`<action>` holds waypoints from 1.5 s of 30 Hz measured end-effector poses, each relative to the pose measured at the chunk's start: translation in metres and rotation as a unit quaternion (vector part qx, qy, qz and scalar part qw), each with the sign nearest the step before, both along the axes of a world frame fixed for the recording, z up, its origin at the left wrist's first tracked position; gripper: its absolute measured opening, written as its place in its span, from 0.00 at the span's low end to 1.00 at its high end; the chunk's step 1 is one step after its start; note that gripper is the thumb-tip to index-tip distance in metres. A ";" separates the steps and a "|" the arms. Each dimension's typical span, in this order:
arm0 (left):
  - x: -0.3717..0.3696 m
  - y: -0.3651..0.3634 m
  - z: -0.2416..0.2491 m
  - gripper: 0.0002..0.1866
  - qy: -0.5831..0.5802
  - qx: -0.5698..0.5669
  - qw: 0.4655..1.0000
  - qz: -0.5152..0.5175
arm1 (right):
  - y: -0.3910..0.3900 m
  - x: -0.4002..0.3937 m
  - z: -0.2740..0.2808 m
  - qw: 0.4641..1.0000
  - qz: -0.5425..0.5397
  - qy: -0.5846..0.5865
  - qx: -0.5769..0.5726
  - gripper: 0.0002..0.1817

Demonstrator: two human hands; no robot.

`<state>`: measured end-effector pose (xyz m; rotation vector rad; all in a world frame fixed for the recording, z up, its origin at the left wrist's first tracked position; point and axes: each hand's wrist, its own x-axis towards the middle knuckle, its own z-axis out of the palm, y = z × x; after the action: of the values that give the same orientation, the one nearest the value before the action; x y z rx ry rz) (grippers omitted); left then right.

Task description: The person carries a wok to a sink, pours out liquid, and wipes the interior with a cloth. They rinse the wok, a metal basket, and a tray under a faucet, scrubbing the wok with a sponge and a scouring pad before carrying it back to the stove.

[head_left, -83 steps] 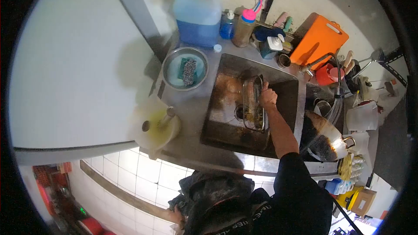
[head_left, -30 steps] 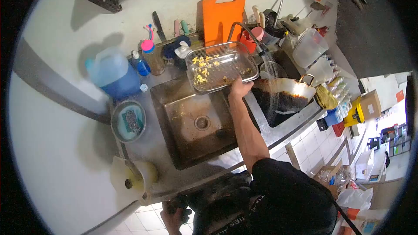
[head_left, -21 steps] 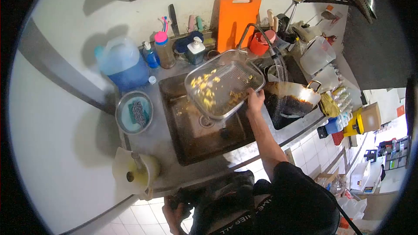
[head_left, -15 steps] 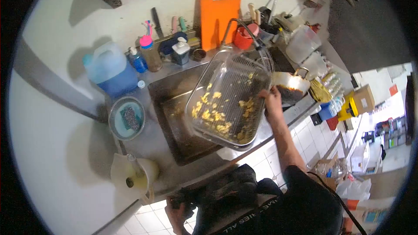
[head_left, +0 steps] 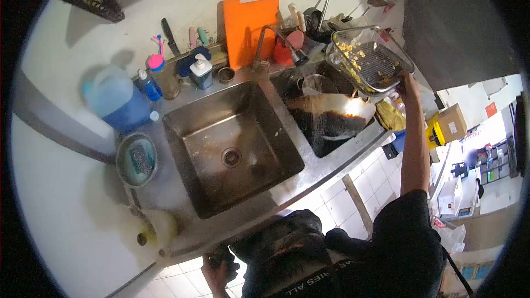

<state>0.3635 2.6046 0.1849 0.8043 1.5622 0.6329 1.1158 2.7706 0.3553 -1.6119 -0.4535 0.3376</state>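
My right hand (head_left: 407, 85) grips the near right edge of a metal wire basket (head_left: 367, 58), tilted over the counter's right end, with yellow food bits inside. Below the basket, a scorched pan (head_left: 337, 116) lies in the right sink. At the bottom, beside my body, my left hand (head_left: 218, 269) is closed round a small dark thing I cannot make out. The left sink (head_left: 232, 157) shows its drain and a few small scraps.
An orange cutting board (head_left: 252, 33) leans on the wall behind the faucet (head_left: 265, 38). A blue liquid jug (head_left: 118, 99), soap bottle (head_left: 201, 72) and bowl with scrubber (head_left: 136, 160) stand left. A yellowish container (head_left: 157, 229) is at the near left.
My right hand has carried the basket from above the left sink to the right, beyond the scorched pan. Both sinks show more fully. My left hand remains low by my body.
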 end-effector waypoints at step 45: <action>0.061 -0.119 -0.024 0.20 0.194 -0.143 0.948 0.207 | 0.089 -0.405 -0.582 0.402 0.637 -0.443 -0.487 0.32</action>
<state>0.4247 2.4855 0.1607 0.3929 2.1569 0.5452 0.7104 2.8595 -0.2271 -2.0781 -2.8680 0.9948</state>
